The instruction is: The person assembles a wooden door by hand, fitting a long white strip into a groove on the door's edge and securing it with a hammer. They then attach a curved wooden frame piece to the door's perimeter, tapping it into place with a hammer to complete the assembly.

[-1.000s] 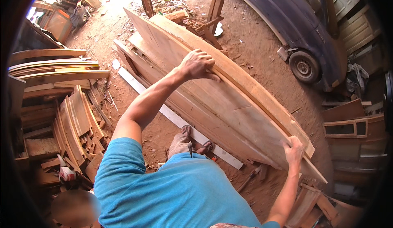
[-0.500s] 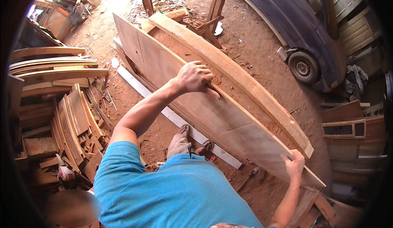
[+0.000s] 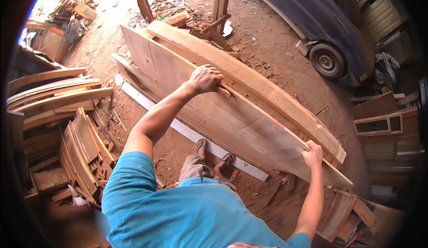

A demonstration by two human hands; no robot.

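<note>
head | both hands: left hand [image 3: 206,78], right hand [image 3: 312,152] grip plank [image 3: 223,110] | fingertips hidden

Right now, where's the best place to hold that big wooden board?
Probably along its top edge, from above. The wide board stands on edge, leaning; the left hand hooks over mid-edge, and the right hand grips nearer the end.
</note>
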